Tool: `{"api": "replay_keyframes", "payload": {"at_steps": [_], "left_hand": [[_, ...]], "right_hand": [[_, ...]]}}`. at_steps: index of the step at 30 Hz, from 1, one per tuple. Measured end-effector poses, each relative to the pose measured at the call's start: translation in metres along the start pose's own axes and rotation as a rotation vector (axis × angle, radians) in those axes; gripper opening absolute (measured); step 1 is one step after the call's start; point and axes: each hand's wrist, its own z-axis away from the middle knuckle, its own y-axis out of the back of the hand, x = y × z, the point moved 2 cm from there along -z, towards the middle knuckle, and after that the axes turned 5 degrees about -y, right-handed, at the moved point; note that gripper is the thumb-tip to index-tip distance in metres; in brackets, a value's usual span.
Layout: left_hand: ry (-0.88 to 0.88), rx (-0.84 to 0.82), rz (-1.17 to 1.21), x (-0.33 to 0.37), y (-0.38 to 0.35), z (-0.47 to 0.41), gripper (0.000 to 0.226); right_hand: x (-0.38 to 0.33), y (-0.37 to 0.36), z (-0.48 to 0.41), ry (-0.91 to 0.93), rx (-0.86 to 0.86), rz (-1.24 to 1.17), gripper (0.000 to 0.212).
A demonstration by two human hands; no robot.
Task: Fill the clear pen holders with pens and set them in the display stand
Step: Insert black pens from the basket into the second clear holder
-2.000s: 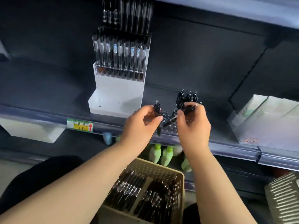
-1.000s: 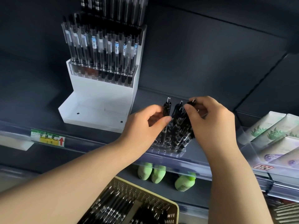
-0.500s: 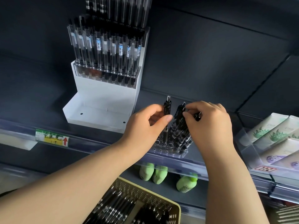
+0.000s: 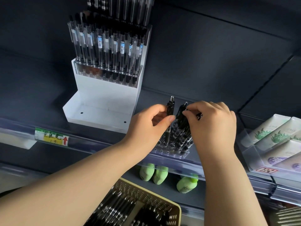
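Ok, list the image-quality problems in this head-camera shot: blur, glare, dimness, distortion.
Head view: basket at the bottom edge is soft and smeared; black pens in the clear holder merge against the dim shelf; white display stand is bright but readable; shelf edges splay from wide-angle distortion; left hand and right hand, pinching pens, are sharp.

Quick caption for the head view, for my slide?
Left hand holds a pen, right hand grips pens, at the clear holder beside the white stand.
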Motion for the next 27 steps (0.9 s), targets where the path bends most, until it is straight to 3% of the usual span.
{"api": "replay_keyframes", "payload": {"at_steps": [17, 27], "left_hand": [[-0.062, -0.066, 0.012, 0.005, -0.016, -0.006, 0.019], [-0.036, -0.171, -0.157, -0.009, -0.023, -0.003, 0.017]], "right_hand": [[0.003, 0.0, -0.002, 0.051, 0.065, -0.092, 0.009], [0.007, 0.002, -0.004, 0.022, 0.079, -0.223, 0.003]]}}
